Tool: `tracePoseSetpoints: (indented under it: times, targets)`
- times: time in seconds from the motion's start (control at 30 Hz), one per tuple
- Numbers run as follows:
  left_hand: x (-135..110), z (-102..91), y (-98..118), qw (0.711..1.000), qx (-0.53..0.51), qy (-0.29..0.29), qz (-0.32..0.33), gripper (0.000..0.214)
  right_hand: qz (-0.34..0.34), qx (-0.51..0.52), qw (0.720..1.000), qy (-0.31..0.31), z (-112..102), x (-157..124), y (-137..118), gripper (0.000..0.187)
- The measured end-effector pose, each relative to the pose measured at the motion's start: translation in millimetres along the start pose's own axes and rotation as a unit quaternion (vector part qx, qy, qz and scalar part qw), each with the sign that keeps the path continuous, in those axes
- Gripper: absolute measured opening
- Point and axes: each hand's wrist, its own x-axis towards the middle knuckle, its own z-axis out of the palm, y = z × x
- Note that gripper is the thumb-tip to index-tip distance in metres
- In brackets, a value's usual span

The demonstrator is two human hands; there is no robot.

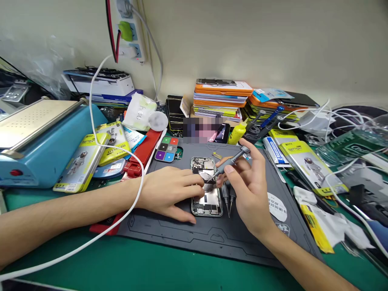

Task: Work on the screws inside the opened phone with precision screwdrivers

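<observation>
An opened phone (pixel 206 198) lies face down on a dark grey work mat (pixel 212 234), its inner parts bare. My left hand (pixel 169 192) rests on the phone's left edge, fingers curled and pressed against it. My right hand (pixel 247 186) pinches a grey precision screwdriver (pixel 232 161), tilted with its tip down on the middle of the phone. Two more screwdrivers (pixel 227 198) lie on the mat just right of the phone.
A white cable (pixel 133 161) loops over my left forearm. A blue machine (pixel 39 137) stands at left, with yellow battery packs (pixel 81 161) beside it. Stacked orange boxes (pixel 222 97) and a yellow bottle (pixel 238 131) are behind the mat. More packs and cables crowd the right.
</observation>
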Motion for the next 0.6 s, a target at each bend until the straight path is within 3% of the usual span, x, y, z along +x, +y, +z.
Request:
tracePoseSetpoints:
  times: [0.33,0.6]
  targets:
    - [2.1,-3.3,1.6,0.999,0.025,-0.005,0.019,0.042,-0.005,-0.001,1.0,0.002,0.5,0.5,-0.3,0.054]
    - [1.0,-2.1,2.1,1.0,0.018,-0.005,-0.008,0.043,0.005,0.018,1.0,-0.003,2.3,-0.3,-0.9,0.055]
